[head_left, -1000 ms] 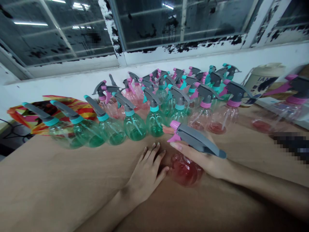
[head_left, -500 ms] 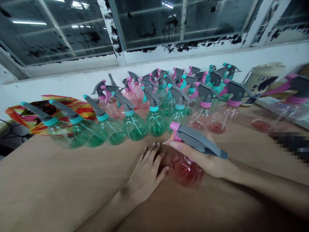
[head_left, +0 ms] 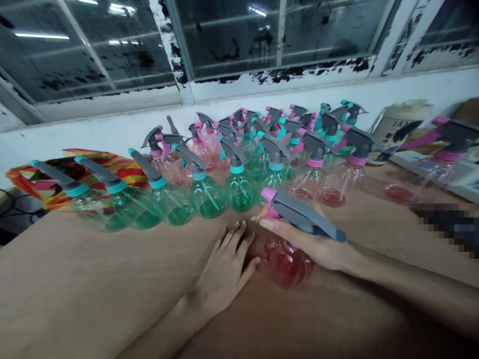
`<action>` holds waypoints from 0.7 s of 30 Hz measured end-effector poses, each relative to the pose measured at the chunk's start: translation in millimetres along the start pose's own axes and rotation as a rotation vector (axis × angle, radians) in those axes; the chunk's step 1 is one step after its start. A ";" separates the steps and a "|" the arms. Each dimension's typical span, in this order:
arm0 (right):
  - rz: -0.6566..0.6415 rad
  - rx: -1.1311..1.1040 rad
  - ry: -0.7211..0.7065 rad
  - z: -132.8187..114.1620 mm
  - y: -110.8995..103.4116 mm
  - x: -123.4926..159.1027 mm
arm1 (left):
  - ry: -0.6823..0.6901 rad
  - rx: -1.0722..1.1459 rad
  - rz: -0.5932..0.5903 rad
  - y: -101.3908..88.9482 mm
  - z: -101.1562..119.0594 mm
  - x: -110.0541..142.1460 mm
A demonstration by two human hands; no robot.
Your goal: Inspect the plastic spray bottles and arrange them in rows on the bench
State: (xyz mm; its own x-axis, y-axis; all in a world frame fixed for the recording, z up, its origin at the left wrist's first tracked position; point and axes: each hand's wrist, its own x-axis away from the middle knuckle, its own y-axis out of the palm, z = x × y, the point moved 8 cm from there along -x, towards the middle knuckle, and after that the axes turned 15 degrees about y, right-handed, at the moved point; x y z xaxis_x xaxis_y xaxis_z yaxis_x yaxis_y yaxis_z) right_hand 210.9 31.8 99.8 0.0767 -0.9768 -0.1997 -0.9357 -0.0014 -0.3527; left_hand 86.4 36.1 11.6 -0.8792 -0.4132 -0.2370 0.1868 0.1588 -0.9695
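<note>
A pink spray bottle (head_left: 287, 264) with a grey and pink trigger head stands in front of me, red-tinted at its base. My right hand (head_left: 310, 243) is wrapped round its neck, with fingers at the pink trigger, which looks drawn in toward the neck. The thumb lies along the side below the grey head. My left hand (head_left: 228, 267) rests palm down on the wooden table (head_left: 93, 289), fingers stretched out, just left of the bottle and apart from it. Beyond my hands stands a green spray bottle (head_left: 240, 192) in a front row of similar ones.
Several more pink and green spray bottles crowd toward the wall. A pink-topped bottle (head_left: 422, 174) stands at the right, near a cream lidded container (head_left: 400, 127) and a dark blurred object (head_left: 449, 224). A bright patterned bag (head_left: 101, 164) lies at the back left.
The fingers of my right hand have curled back, and the pink trigger has moved from sticking out to drawn in. My left hand stays on the table. The view has shifted slightly.
</note>
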 end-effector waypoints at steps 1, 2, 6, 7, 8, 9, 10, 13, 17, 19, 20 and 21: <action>-0.005 -0.024 0.006 0.4 0.5 -1.1 | -0.001 -0.001 0.005 -0.3 0.1 0.4; 0.002 -0.043 0.002 0.9 0.2 -1.7 | -0.001 -0.003 0.011 -0.6 0.4 0.9; 0.029 -0.042 -0.037 6.6 -2.0 -1.1 | -0.009 -0.035 0.040 -1.5 -0.1 2.0; 0.027 -0.029 -0.041 8.8 -3.0 -0.6 | -0.006 -0.042 0.035 -0.6 -0.3 1.9; 0.025 -0.013 -0.045 10.8 -4.6 0.1 | -0.001 -0.045 0.024 0.8 -0.5 1.7; 0.023 0.010 -0.049 12.4 -6.6 1.1 | 0.002 -0.047 0.011 2.3 -0.9 1.5; 0.023 0.033 -0.057 13.4 -8.9 2.6 | 0.006 -0.045 -0.005 3.9 -1.3 1.5; 0.029 0.095 -0.061 15.9 -16.3 10.2 | 0.006 -0.039 -0.028 6.0 -3.1 1.8; 0.090 0.208 0.001 19.2 -24.6 25.1 | 0.005 -0.042 -0.032 6.1 -4.5 2.6; 0.138 0.269 0.038 19.1 -29.4 32.8 | 0.013 -0.049 -0.024 6.0 -4.5 2.8; 0.155 0.291 0.055 18.9 -32.0 36.4 | 0.015 -0.051 -0.015 5.7 -4.7 2.9; 0.165 0.307 0.068 18.7 -34.9 40.0 | 0.014 -0.052 -0.001 5.0 -5.3 3.0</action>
State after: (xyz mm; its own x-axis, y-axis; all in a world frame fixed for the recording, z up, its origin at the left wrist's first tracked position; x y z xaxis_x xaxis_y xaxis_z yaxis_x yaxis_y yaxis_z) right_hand 253.1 -3.2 87.1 -0.0998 -0.9706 -0.2189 -0.7855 0.2119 -0.5815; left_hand 82.3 40.4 6.3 -0.8855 -0.4009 -0.2350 0.1632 0.2053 -0.9650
